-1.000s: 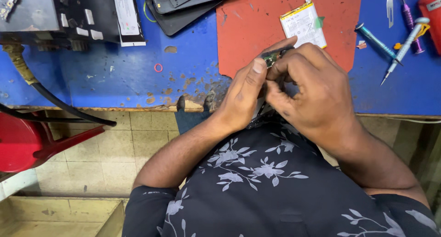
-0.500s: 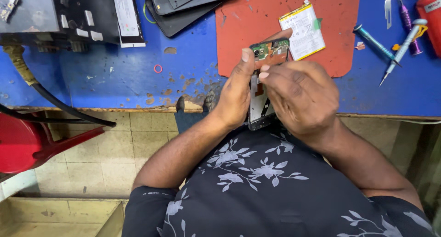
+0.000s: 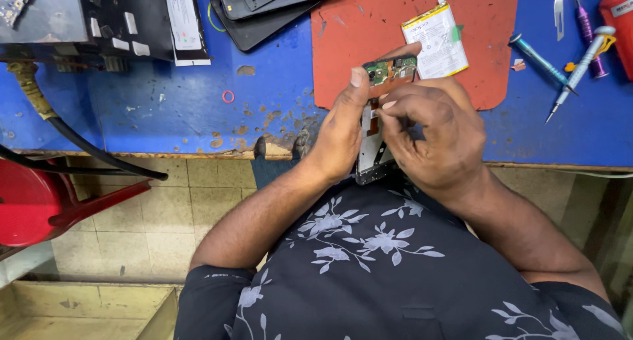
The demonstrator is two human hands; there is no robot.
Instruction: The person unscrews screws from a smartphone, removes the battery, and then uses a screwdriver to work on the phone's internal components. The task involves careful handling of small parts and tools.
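An opened phone (image 3: pixel 377 116) with a bare green circuit board at its top end is held upright over the near edge of the blue bench (image 3: pixel 165 109). My left hand (image 3: pixel 339 129) grips its left side, thumb up by the board. My right hand (image 3: pixel 428 132) covers the right side, with fingers curled onto the phone's middle. Behind the phone, a flat white and yellow battery (image 3: pixel 435 40) lies on a red mat (image 3: pixel 369 23).
Screwdrivers (image 3: pixel 580 66) and a small blade (image 3: pixel 559 13) lie at the right of the bench. Dark phone back covers (image 3: pixel 264 10) and a black box (image 3: pixel 86 17) sit at the back left. A black cable (image 3: pixel 79 149) hangs off the edge above a red stool (image 3: pixel 39 201).
Both hands have lifted the phone up and away from my body, so its circuit board end now shows above my fingers. My right hand has slid lower on it.
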